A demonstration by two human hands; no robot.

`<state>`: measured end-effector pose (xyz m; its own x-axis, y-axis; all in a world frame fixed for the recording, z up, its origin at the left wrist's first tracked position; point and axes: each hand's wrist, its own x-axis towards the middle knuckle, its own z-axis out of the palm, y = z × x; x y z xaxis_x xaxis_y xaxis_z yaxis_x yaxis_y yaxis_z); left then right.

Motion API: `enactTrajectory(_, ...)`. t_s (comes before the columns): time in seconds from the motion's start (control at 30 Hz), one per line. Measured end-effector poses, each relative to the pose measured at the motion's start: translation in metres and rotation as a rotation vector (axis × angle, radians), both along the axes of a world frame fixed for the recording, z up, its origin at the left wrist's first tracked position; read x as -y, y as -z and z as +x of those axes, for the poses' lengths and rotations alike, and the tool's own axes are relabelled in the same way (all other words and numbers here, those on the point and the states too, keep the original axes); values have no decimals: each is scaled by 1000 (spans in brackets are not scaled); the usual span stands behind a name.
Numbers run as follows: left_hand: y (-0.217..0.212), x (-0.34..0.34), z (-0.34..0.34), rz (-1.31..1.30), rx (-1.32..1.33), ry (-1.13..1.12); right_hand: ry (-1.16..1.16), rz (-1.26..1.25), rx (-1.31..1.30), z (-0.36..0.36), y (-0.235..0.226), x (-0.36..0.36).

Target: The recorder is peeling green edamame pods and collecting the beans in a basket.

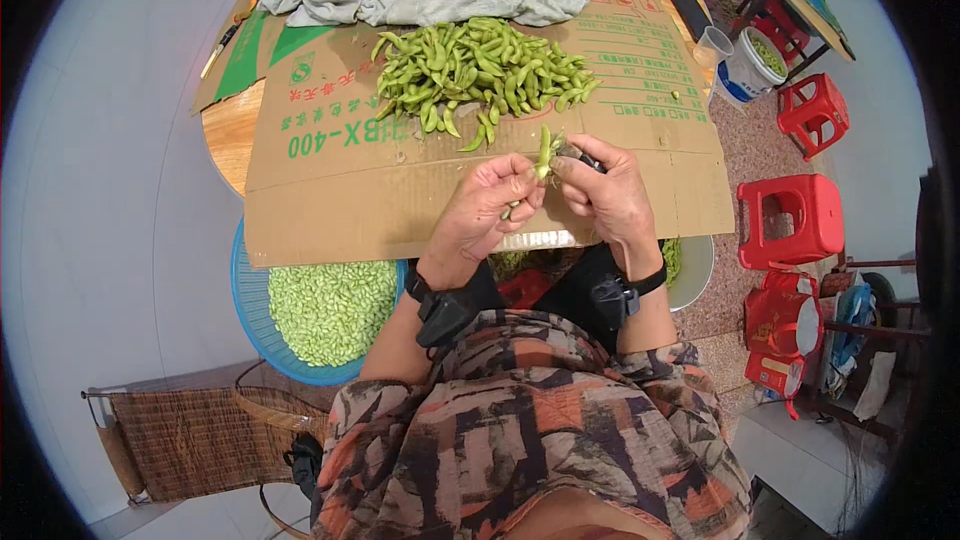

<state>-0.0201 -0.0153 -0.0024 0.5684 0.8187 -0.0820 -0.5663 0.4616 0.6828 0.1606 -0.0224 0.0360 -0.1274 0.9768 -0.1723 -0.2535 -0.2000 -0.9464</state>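
Pod (544,147) | left hand (487,202): pinching it | right hand (614,188): thumb against it, gripping black object (588,160)

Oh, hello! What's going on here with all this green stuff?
A person holds one green pod between the fingertips of the left hand and right hand, above a flattened sheet of cardboard. The right hand also has a small dark object, too hidden to identify. A pile of whole pods lies ahead on the cardboard. Low on the person's left, loose pale-green beans fill much of a blue basket.
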Motion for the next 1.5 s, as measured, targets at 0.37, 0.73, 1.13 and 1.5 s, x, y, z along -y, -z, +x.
enactTrajectory(0.37,-7,-6,3,351,-579,-48,58,429,542,2,5,3)
enactTrajectory(0.73,-17,-1,8,-68,-101,-181,249,296,241,-12,0,3)
enactTrajectory(1.13,1,4,13,-20,61,-214,120,201,189,-14,9,10)
enactTrajectory(1.5,-1,7,16,-42,60,-257,94,388,443,-12,16,7)
